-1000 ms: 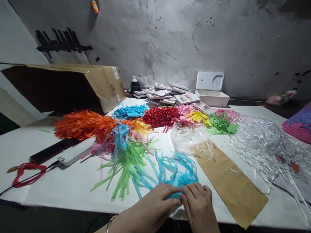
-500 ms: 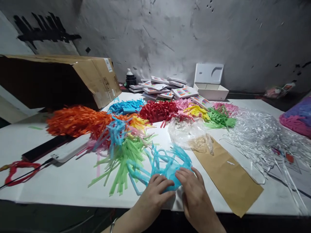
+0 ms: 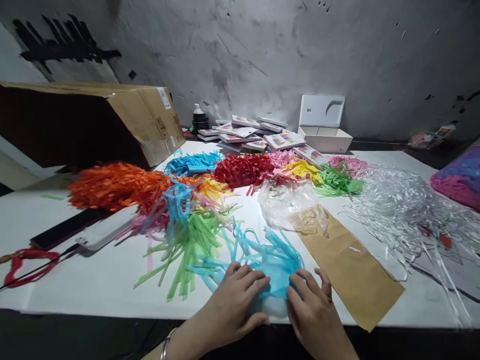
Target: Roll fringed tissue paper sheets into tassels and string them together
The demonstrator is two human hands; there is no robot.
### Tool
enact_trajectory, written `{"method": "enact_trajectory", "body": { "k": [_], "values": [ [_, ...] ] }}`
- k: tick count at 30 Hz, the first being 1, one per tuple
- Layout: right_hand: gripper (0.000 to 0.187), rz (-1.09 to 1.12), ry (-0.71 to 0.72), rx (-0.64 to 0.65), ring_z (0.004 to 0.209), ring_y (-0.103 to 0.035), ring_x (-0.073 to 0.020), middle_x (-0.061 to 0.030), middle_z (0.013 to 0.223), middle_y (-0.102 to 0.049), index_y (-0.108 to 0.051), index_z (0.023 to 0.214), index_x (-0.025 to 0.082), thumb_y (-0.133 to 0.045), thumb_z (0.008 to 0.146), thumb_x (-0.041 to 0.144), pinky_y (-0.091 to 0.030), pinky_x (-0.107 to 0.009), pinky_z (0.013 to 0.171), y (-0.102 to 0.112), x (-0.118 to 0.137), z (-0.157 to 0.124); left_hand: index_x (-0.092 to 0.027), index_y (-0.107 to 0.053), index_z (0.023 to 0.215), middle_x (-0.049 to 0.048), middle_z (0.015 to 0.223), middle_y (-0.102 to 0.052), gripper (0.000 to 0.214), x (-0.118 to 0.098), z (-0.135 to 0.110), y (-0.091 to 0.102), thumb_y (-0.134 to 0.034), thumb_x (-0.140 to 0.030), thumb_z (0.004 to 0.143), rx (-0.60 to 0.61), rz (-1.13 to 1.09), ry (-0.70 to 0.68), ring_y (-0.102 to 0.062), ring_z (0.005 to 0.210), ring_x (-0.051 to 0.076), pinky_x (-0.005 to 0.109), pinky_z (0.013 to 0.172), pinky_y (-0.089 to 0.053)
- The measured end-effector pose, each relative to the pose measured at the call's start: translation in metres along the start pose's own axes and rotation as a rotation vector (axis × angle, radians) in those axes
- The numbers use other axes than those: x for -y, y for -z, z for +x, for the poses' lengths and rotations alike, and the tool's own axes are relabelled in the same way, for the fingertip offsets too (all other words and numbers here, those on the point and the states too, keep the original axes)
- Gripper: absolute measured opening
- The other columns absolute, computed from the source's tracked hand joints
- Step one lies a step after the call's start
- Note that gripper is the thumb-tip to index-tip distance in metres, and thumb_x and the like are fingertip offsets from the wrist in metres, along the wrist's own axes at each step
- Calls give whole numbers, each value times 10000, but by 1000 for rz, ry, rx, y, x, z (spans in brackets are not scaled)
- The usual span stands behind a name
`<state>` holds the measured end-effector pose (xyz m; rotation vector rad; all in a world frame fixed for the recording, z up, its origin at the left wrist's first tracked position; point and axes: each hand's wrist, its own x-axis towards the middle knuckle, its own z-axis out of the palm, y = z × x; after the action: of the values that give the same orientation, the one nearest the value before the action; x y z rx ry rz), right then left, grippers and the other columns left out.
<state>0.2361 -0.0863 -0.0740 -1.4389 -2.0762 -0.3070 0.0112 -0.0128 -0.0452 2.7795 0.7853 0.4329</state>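
Observation:
A light blue fringed paper piece (image 3: 273,257) lies on the white table (image 3: 93,280) near its front edge. My left hand (image 3: 234,305) rests on the left part of its uncut band, fingers curled and pressing down. My right hand (image 3: 313,310) presses the band's right part, fingers slightly apart. The blue strips fan away from both hands. A green fringed piece (image 3: 189,245) lies just left of the blue one.
Piles of cut paper fringe in orange (image 3: 112,185), red (image 3: 242,170), blue, yellow and green cover the table's middle. A brown paper sheet (image 3: 352,270), a clear plastic bag (image 3: 288,202), silver strips (image 3: 405,210), a cardboard box (image 3: 93,125), stacked packs (image 3: 258,137) and a white box (image 3: 324,132) surround them.
My hands have spread apart along the blue fringe's band, the right one moving right. The blue strips lie flatter and wider than before.

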Motion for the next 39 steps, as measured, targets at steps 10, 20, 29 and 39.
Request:
{"method": "enact_trajectory", "body": {
  "k": [10, 20, 29, 39],
  "values": [
    [190, 7, -44, -211, 1018, -674, -238, -44, 987, -770, -674, 1031, 202, -499, 978, 152, -307, -450, 1051, 1, 7, -11, -182, -619, 1246, 155, 1314, -646, 381, 19, 2, 21, -580, -439, 967, -362, 219, 172, -551, 1193, 344, 516, 996, -404],
    [238, -328, -226, -178, 1050, -636, -323, -106, 1145, -742, -708, 975, 217, -528, 1019, 367, -360, -501, 882, 4, -12, -33, -234, -586, 1218, 54, 1266, -678, 367, -19, 13, -10, -709, -197, 874, 4, 28, -110, -588, 1085, 280, 445, 932, -447],
    [334, -76, -105, -266, 1057, -691, -239, -138, 1135, -721, -632, 1257, 149, -474, 966, 104, -560, -343, 888, 22, 18, -6, -246, -616, 1208, 37, 1251, -685, 332, -15, 3, -38, -677, -159, 894, -130, 70, -136, -570, 1140, 245, 454, 1084, -312],
    [352, 32, 50, 57, 1183, -677, -286, -118, 1304, -690, -646, 1273, 135, -555, 988, 319, -618, -410, 938, 3, 14, -10, -224, -615, 1265, 32, 1214, -740, 339, -6, -3, -31, -538, -119, 952, -239, 73, -109, -609, 1089, 216, 407, 1037, -348]
  ]
}}
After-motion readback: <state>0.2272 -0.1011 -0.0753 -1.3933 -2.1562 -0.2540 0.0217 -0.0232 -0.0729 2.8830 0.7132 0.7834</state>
